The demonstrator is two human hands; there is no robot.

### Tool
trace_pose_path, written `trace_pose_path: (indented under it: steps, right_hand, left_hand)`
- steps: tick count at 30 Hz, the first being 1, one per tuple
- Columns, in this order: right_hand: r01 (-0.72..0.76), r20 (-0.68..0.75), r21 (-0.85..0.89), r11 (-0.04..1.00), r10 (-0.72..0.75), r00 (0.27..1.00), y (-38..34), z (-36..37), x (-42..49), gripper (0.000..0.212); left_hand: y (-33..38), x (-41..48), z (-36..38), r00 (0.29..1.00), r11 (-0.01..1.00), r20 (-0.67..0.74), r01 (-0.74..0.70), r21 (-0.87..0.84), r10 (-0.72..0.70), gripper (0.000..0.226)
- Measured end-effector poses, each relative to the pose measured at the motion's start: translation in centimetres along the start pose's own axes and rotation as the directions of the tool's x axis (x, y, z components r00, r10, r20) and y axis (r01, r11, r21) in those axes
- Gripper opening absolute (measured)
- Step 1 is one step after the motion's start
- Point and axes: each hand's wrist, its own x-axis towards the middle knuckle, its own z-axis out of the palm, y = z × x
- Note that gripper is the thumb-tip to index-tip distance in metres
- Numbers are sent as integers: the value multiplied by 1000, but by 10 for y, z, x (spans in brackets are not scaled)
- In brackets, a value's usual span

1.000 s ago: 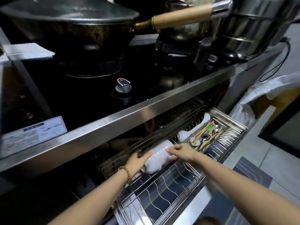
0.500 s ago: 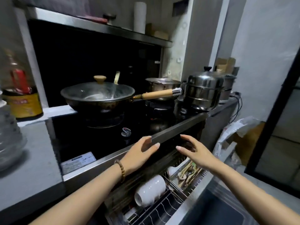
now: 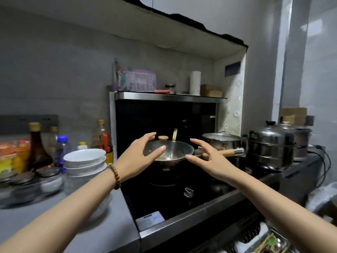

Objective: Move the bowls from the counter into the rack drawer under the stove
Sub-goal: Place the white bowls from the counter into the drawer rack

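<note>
One grey counter [image 3: 122,230], left of the stove [image 3: 164,201], carried the stacked white bowls [image 3: 84,159]. The rack drawer [image 3: 255,231] stood open below. Left hand [image 3: 140,157] and right hand [image 3: 211,159] hovered empty, fingers spread, before the lidded wok [image 3: 175,148]. Recommended: swing left, cup the stack low in both palms and lift it level.

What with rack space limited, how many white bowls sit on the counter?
3 distinguishable, stacked on the counter left of the stove: top bowl, second bowl beneath, third bowl under that. Below is blurred; more may be hidden.
</note>
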Motion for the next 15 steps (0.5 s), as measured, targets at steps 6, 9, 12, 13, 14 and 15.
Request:
trace_pose_path:
  steps: [6, 9, 12, 13, 14, 15]
  right_hand:
    - [88, 76, 110, 990, -97, 992, -52, 51, 41, 66]
    - [111, 118, 105, 988, -123, 985, -67, 80, 60, 68]
    - [96, 174, 137, 986, -120, 978, -78, 109, 75, 70]
    - [93, 188, 146, 985, -120, 975, -81, 118, 79, 72]
    - [86, 202, 156, 984, -117, 972, -83, 127, 83, 72]
    - [84, 218, 165, 983, -119, 969, -85, 137, 88, 73]
  left_hand:
    - [-39, -17, -70, 985, 985, -135, 120, 121, -103, 66]
    - [-61, -29, -98, 973, 967, -147, 203, 155, -180, 65]
    - [-85, -42, -120, 955, 947, -153, 278, 162, -254, 72]
    - [-92, -46, -127, 947, 938, -152, 306, 160, -283, 79]
    - [-99, -50, -132, 939, 931, -154, 330, 155, -307, 89]
    - [-107, -54, -137, 932, 926, -158, 350, 144, -328, 100]
